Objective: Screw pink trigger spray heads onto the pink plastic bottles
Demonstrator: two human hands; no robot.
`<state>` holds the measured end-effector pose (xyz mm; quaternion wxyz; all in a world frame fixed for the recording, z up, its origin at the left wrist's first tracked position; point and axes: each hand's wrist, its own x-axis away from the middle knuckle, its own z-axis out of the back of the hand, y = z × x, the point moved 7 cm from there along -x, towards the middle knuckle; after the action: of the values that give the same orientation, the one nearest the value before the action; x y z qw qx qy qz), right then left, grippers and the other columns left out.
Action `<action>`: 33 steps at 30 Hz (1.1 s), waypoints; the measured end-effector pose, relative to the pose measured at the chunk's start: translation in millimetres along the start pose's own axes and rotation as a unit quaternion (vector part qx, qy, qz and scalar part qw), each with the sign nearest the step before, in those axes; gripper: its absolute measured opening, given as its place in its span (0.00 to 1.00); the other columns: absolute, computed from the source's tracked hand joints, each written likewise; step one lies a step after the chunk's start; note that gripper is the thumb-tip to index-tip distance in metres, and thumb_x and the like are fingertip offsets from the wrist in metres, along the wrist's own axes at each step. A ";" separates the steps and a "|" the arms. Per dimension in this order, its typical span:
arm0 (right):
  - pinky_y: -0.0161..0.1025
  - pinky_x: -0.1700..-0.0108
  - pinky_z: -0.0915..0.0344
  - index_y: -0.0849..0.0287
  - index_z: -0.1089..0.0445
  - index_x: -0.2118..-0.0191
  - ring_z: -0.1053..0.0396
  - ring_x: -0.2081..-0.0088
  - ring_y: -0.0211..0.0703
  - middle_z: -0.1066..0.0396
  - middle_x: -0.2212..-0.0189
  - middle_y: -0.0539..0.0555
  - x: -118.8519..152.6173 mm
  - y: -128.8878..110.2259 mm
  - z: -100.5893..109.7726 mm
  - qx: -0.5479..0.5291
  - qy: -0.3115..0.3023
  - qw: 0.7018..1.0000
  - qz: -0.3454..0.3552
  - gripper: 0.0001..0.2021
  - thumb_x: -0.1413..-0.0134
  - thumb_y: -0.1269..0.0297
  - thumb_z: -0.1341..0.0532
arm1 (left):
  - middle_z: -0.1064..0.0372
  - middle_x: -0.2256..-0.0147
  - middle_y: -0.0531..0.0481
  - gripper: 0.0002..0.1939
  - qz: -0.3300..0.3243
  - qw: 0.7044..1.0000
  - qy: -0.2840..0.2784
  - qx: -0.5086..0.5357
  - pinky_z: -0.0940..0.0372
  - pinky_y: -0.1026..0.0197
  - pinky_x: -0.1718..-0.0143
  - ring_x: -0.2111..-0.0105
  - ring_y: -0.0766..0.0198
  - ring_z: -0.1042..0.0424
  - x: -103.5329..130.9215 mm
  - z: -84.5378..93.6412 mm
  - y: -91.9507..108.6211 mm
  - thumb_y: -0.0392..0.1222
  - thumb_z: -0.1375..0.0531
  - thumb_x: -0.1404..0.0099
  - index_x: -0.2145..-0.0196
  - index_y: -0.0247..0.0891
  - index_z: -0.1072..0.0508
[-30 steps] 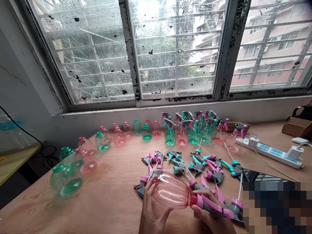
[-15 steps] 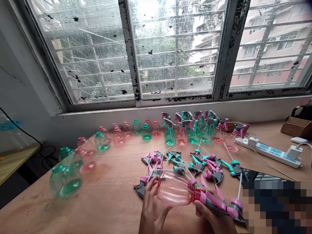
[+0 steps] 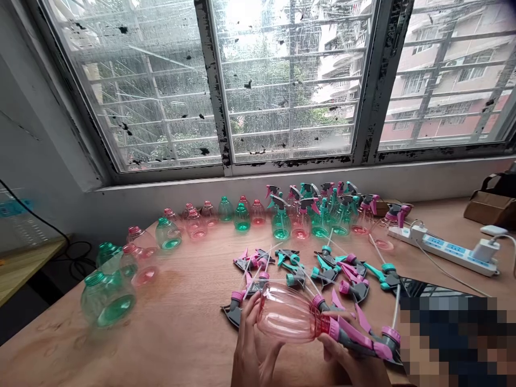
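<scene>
A clear red spray bottle point(image 3: 288, 314) lies on its side in the air above the table's front, its neck pointing right. My left hand point(image 3: 252, 344) is wrapped round its base end. At the neck, my right hand point(image 3: 342, 349) has its fingers closed on the pink collar of a pink and grey trigger sprayer point(image 3: 358, 338), which sits against the bottle's mouth. Whether the thread is fully tight I cannot tell. Just beyond the bottle, loose trigger sprayers point(image 3: 296, 277) in pink and teal lie scattered, with their thin tubes sticking out.
Open green and red bottles point(image 3: 108, 301) stand in a curved row from the left to the back. Bottles with sprayers fitted point(image 3: 300, 223) cluster by the window wall. At right are a white power strip point(image 3: 447, 250), a dark flat panel point(image 3: 435, 290) and a cardboard box point(image 3: 489, 207).
The bottle has shifted very slightly between my hands, and the grip of both stays nearly the same. Everything on the table lies as before.
</scene>
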<state>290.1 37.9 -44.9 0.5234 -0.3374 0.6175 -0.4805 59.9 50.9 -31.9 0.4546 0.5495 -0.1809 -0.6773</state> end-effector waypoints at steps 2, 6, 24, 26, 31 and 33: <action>0.39 0.69 0.28 0.50 0.24 0.58 0.27 0.79 0.46 0.28 0.83 0.44 0.3 0.9 -0.4 -0.009 -0.005 1.000 -0.001 0.13 0.47 0.51 0.30 | 0.39 0.34 0.42 0.29 0.001 1.000 -0.005 0.004 0.40 0.40 0.34 0.33 0.44 0.40 0.9 -0.3 -0.2 0.56 0.40 0.31 0.36 0.50 0.39; 0.37 0.76 0.28 0.50 0.24 0.59 0.27 0.80 0.45 0.28 0.81 0.44 0.7 1.2 0.7 -0.052 0.005 0.999 -0.004 0.13 0.47 0.51 0.29 | 0.37 0.35 0.40 0.37 0.015 0.999 -0.024 0.019 0.40 0.39 0.35 0.34 0.42 0.39 1.9 -0.8 -1.2 0.64 0.39 0.36 0.35 0.48 0.41; 0.38 0.74 0.29 0.52 0.25 0.58 0.28 0.80 0.46 0.29 0.82 0.44 -1.8 2.9 1.2 -0.004 -0.015 1.000 -0.008 0.14 0.45 0.50 0.31 | 0.38 0.34 0.41 0.33 0.021 0.999 -0.032 0.008 0.41 0.39 0.34 0.34 0.43 0.39 0.2 0.6 2.3 0.62 0.40 0.34 0.35 0.50 0.38; 0.37 0.78 0.31 0.52 0.24 0.60 0.29 0.81 0.45 0.31 0.83 0.44 -0.7 2.3 0.9 -0.021 0.001 0.999 -0.026 0.15 0.48 0.48 0.30 | 0.40 0.33 0.40 0.30 0.039 0.999 -0.033 0.017 0.40 0.40 0.34 0.33 0.43 0.41 0.7 0.2 -0.8 0.59 0.43 0.30 0.35 0.48 0.38; 0.36 0.76 0.31 0.53 0.24 0.58 0.30 0.80 0.45 0.30 0.85 0.44 0.7 3.0 0.4 -0.006 0.002 1.000 -0.026 0.16 0.47 0.49 0.30 | 0.42 0.33 0.41 0.29 0.013 1.000 -0.025 0.013 0.42 0.41 0.32 0.32 0.44 0.43 1.9 -1.7 -0.7 0.56 0.43 0.29 0.34 0.49 0.40; 0.35 0.76 0.30 0.51 0.24 0.59 0.30 0.81 0.43 0.31 0.84 0.43 1.0 2.9 0.7 -0.034 0.009 0.999 -0.022 0.15 0.48 0.50 0.29 | 0.41 0.33 0.41 0.28 0.005 1.000 -0.022 0.001 0.43 0.40 0.33 0.32 0.44 0.42 1.7 -1.8 0.3 0.54 0.44 0.28 0.33 0.50 0.41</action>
<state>290.8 37.7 -48.0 0.4956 -0.3642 0.6307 -0.4732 61.7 49.8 -33.3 0.4535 0.5340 -0.1939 -0.6867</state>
